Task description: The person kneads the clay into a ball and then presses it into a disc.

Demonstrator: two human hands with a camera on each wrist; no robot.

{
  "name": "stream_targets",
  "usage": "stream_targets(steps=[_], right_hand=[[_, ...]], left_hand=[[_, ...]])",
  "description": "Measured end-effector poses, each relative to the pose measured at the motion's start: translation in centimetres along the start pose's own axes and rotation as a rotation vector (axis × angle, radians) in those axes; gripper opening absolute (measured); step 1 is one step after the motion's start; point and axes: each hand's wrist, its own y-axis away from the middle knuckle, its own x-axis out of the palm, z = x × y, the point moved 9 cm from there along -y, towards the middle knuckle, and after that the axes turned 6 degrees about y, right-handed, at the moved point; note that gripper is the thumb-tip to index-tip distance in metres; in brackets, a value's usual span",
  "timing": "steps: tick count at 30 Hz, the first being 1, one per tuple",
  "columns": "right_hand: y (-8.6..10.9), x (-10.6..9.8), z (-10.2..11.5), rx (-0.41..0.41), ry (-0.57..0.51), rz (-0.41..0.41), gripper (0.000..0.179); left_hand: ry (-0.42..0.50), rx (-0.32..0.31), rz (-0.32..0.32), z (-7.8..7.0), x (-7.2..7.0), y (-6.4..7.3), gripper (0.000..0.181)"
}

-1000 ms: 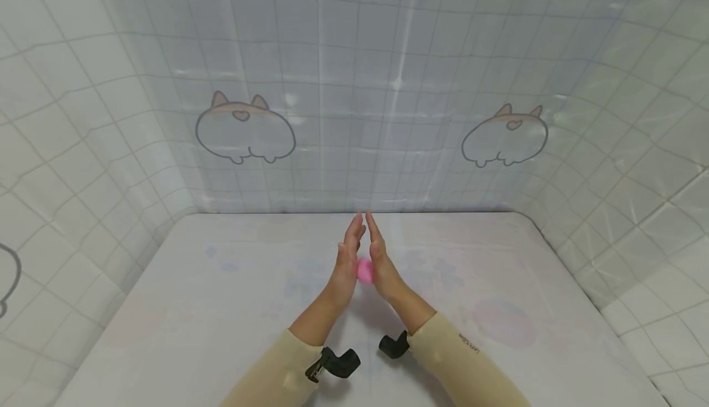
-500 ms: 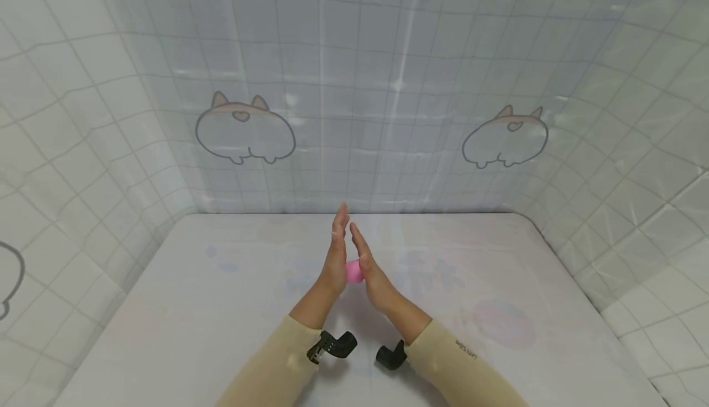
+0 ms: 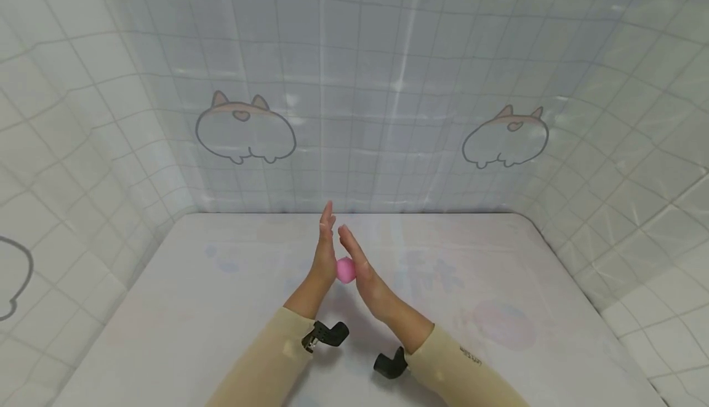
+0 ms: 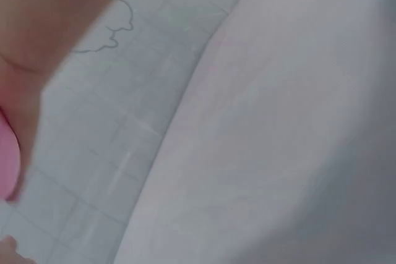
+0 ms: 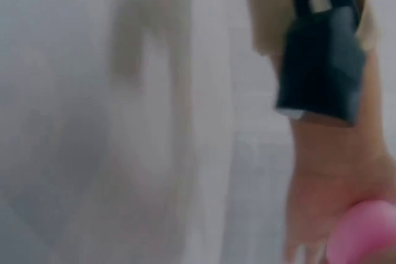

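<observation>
A pink ball [image 3: 346,270], which looks like soft modelling clay, sits pressed between two facing palms, raised above the white table. On its left is my left hand [image 3: 323,253], fingers straight and pointing up and away. My right hand [image 3: 368,284] lies against the other side, slanting up to the left with its fingers extended. The fingertips stand apart. In the left wrist view only part of the ball [image 4: 7,162] shows at the left edge. The right wrist view catches the ball [image 5: 365,233] at the lower right, against the left palm.
The white table [image 3: 194,308] carries faint pastel prints. Behind it hangs a grid-patterned curtain [image 3: 376,117] with cartoon corgi drawings, and similar sheets rise at both sides. Black wrist cameras, on the left [image 3: 331,334] and the right [image 3: 391,364], stick inward from beige sleeves.
Both hands have shifted left together with the ball. The left hand has gone slightly forward and the right has drawn slightly back. The ball looks rounder now.
</observation>
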Motion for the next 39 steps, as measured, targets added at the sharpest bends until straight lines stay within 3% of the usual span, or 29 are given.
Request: stream_targets(steps=[4,9,13,21,30,34,39], right_hand=[[-0.1,-0.4,0.8,-0.038,0.080,-0.021,0.095],[-0.5,-1.2,0.8,-0.024,0.150,-0.064,0.094],[-0.8,-2.0,0.2,-0.006,0.197,-0.110,0.094],[-1.2,-4.0,-1.6,0.099,0.262,-0.202,0.094],[-0.9,-5.0,-4.1,0.168,0.339,-0.231,0.090],[-0.1,-4.9,-4.8,0.188,0.330,-0.244,0.090],[0.2,-4.4,-4.2,0.162,0.271,-0.237,0.085]], left_hand=[[0.000,-0.112,0.007,1.3,0.4,0.5,0.094],[0.012,-0.292,0.082,3.0,1.6,1.7,0.099],[0.046,-0.349,0.156,3.1,2.8,2.6,0.101],[0.068,-0.243,0.291,1.7,4.5,3.5,0.094],[0.244,-0.091,0.320,-0.7,5.1,3.2,0.091],[0.169,-0.028,0.324,-1.8,5.4,3.0,0.094],[0.011,-0.031,0.265,-1.8,5.0,2.8,0.090]])
